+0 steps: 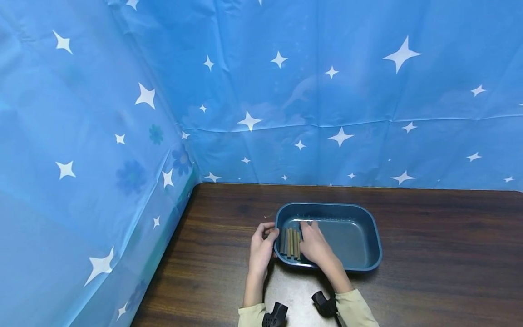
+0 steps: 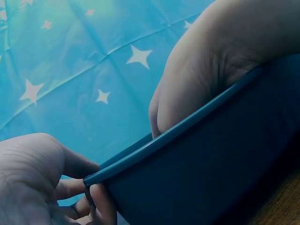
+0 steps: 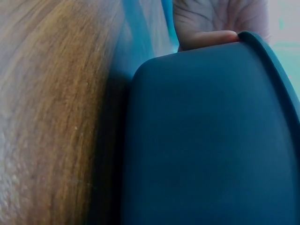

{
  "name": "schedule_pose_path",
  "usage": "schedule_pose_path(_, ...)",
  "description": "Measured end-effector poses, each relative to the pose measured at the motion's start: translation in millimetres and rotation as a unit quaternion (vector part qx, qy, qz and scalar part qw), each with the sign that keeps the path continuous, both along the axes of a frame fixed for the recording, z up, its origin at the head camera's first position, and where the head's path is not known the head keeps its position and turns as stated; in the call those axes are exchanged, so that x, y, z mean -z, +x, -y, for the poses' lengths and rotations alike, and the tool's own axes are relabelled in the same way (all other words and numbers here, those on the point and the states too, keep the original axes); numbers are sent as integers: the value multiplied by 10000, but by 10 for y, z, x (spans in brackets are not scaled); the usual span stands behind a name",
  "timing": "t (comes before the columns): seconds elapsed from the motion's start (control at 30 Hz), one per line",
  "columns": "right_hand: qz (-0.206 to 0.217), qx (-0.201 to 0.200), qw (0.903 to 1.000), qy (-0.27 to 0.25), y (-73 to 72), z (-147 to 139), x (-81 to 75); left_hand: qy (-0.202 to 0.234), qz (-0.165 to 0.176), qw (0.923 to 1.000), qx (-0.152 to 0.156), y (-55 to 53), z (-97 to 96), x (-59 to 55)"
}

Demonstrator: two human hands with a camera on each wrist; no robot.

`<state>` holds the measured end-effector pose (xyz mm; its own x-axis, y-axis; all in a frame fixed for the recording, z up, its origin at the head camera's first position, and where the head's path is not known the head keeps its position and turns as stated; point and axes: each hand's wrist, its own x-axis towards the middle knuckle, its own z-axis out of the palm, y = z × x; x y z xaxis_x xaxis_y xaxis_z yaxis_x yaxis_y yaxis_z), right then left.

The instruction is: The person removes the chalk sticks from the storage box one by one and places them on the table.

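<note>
A dark blue rectangular basin point(image 1: 347, 240) sits on the table, its long side facing me. Several thin greenish-brown sticks point(image 1: 290, 243) lie side by side at its left end. My left hand point(image 1: 260, 249) grips the basin's left rim, thumb over the top and fingers curled beneath, as the left wrist view shows too. My right hand point(image 1: 316, 246) reaches over the near rim into the basin, right beside the rightmost stick. The basin wall hides its fingertips in the left wrist view, and I cannot tell whether they pinch a stick.
Dark wood-grain table point(image 1: 441, 254) surrounds the basin. A blue curtain point(image 1: 359, 100) with white stars stands along the back edge, and another blue sheet point(image 1: 94, 204) runs down the left side. Black wrist cameras point(image 1: 324, 304) sit at both sleeves.
</note>
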<state>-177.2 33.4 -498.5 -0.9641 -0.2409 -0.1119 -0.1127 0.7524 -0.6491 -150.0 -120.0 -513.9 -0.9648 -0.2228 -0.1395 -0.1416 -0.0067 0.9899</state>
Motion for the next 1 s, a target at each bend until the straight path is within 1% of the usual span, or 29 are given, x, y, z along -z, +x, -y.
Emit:
schedule_pose_path(0.17, 86, 9, 9999, 88, -5, 24, -9, 7, -82, 10000, -14, 10, 1, -6)
schedule_pose_path(0.33, 185, 60, 9997, 131, -4, 27, -25, 8, -66, 10000, -14, 11, 4, -18)
schedule_pose_path(0.57, -149, 20, 9999, 38, 3, -12, 1, -106, 153, 9998, 3, -7, -8, -14)
schedule_pose_path(0.63, -137, 39, 9999, 33, 0, -14, -5, -107, 177, 9998, -1, -13, -10, -13)
schedule_pose_path(0.8, -106, 125, 9997, -153, -3, -24, -24, -100, 162, 9998, -5, 3, -9, -17)
schedule_pose_path(1.0, 20, 340, 9982, -498, -9, -49, -32, -29, 83, 10000, 12, 15, -10, -27)
